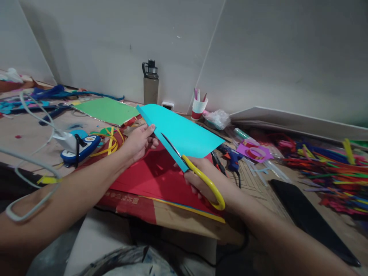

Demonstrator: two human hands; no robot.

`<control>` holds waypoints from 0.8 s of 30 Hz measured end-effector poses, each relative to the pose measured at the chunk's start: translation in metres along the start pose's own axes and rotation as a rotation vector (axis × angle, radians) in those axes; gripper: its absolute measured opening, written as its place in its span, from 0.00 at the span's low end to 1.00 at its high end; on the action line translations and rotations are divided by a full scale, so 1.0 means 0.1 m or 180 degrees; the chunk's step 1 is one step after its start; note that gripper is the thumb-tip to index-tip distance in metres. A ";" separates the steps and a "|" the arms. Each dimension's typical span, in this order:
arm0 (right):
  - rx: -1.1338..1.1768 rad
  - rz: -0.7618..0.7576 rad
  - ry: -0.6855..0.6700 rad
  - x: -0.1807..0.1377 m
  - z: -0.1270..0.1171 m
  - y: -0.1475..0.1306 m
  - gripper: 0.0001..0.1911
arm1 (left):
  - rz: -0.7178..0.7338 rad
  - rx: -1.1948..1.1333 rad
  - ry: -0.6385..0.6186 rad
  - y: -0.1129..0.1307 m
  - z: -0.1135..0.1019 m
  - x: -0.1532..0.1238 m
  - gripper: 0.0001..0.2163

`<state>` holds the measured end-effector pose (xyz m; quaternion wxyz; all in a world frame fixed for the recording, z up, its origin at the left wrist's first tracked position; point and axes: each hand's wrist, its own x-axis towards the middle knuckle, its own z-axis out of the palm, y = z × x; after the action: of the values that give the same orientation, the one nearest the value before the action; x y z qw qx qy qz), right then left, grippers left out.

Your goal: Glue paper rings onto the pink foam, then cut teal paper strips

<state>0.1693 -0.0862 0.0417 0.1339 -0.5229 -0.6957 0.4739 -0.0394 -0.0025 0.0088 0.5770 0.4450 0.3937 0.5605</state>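
Observation:
A sheet of turquoise paper [178,128] is held up at a slant over red paper [152,172] on the table. My left hand [142,141] pinches its near edge, thumb on top. In my right hand [201,178] is a pair of scissors [205,178] with yellow handles. Their blades lie along the near edge of the turquoise sheet, where a narrow strip is partly cut from the rest. The lower handle and some right fingers are hidden behind the paper and hand.
A power strip [82,149] with a white plug and looping cable is at left, near green paper [106,110]. A bottle [151,86] and a paper cup of pens [199,107] stand behind. Rightward lie a blue glue gun [233,160], a black phone [310,220] and colourful strips [339,176].

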 end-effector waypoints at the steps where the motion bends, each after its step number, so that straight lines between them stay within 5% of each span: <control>1: -0.0017 -0.0009 -0.0003 0.00 0.00 -0.02 0.11 | -0.0003 0.0000 0.0016 0.00 0.00 0.00 0.09; 24: -0.0255 -0.0365 0.0112 0.00 0.02 0.10 0.10 | -0.0047 -0.0159 -0.0158 -0.03 -0.01 0.00 0.09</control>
<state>0.1743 -0.0870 0.0327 0.1520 -0.4953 -0.7405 0.4281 -0.0392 -0.0025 0.0052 0.6016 0.4413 0.3684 0.5546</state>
